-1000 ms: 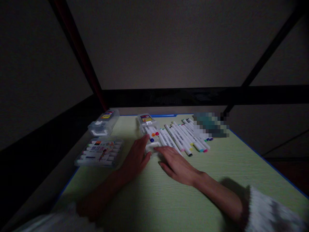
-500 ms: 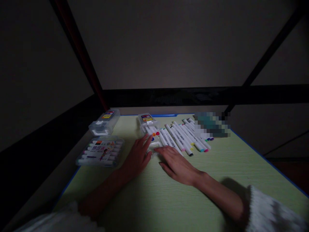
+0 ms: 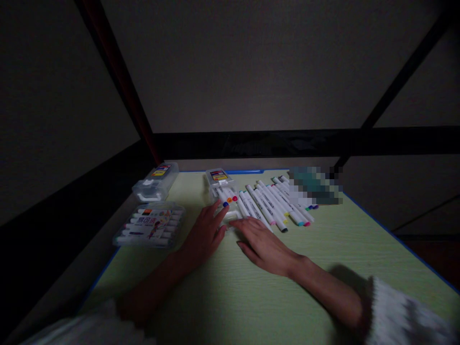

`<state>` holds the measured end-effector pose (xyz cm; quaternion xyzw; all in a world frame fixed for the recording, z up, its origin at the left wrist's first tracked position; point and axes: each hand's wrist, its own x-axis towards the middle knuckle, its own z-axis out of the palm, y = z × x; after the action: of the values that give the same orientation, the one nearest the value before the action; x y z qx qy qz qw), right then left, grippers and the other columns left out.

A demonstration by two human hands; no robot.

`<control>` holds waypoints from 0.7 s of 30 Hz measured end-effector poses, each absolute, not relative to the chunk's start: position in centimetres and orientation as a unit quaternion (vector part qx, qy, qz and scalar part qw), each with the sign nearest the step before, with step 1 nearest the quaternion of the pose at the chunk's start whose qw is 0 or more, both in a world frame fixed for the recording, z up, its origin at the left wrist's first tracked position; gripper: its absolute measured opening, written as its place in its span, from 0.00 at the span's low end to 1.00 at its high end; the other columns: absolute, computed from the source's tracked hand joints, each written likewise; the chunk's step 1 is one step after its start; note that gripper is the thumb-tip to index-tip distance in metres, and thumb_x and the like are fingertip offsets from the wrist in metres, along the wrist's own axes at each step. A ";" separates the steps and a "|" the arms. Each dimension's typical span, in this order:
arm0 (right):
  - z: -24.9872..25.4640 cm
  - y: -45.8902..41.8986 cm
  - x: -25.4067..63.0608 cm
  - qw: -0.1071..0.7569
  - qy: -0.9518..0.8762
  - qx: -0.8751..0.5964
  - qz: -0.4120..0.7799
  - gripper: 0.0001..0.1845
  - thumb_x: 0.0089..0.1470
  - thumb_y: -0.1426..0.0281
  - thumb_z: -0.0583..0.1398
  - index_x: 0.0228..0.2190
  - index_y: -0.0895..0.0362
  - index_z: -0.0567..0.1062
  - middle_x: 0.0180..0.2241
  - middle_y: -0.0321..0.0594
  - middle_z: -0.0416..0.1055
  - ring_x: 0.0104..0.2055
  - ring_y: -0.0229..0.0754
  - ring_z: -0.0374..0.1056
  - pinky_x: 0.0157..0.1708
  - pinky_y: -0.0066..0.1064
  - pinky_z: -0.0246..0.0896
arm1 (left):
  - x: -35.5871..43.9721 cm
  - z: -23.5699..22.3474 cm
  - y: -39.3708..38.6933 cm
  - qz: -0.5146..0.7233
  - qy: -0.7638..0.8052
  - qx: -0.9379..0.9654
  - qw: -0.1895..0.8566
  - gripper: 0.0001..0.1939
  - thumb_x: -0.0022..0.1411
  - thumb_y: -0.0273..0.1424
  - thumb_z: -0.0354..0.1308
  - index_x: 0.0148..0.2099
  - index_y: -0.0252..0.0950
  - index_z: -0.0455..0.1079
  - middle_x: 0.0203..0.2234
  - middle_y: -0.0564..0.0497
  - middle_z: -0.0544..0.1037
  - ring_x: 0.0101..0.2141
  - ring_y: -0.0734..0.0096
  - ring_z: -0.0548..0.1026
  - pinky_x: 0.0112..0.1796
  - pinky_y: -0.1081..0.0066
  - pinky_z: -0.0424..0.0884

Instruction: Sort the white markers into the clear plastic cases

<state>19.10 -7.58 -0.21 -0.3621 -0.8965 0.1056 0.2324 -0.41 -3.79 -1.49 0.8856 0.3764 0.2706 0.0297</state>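
"Clear rigid plastic case in the middle, right? What's in it?"

"White barrel-shaped markers, with blue, orange and red ends poking towards the wearer. A clear, hollow plastic part lies just in front, partly covered by the right hand."

"And the fingers?"

"Open on both hands, thumbs apart. The right ones rest at that hollow part; the left hand reaches the blue end, though I can't tell if it touches."

"Anything crowding them?"

"Loose white markers with coloured ends, fanned slantwise just right of the case. Beyond those, a greenish flat item, blurred into squares."

"On the left?"

"A flat, see-through case of markers with a printed front, and behind it a cloudy, boxy plastic case with a handle. All on a pale green, fine-grained surface, blue-edged."

"Sleeves?"

"White and fuzzy."
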 end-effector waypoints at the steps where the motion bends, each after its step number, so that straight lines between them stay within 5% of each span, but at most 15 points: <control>1: -0.2 -7.6 19.1 0.233 -0.897 -0.361 0.105 0.23 0.54 0.76 0.51 0.53 0.61 0.57 0.50 0.50 0.65 0.54 0.46 0.58 0.55 0.46 0.50 | -0.4 -1.5 -3.8 0.269 0.378 0.886 0.031 0.22 0.63 0.28 0.43 0.60 0.33 0.53 0.58 0.40 0.56 0.55 0.57 0.56 0.54 0.54 0.58; 21: -0.3 -7.5 19.1 0.227 -0.897 -0.364 0.106 0.24 0.54 0.76 0.51 0.53 0.59 0.57 0.48 0.49 0.66 0.53 0.46 0.59 0.55 0.46 0.49 | -0.2 -1.4 -3.9 0.270 0.386 0.882 0.029 0.26 0.63 0.28 0.43 0.62 0.32 0.46 0.57 0.38 0.56 0.56 0.56 0.56 0.54 0.54 0.58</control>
<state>19.09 -7.52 -0.30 -0.3637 -0.8973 0.1061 0.2266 -0.18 -3.87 -1.40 0.8816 0.3863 0.2697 0.0293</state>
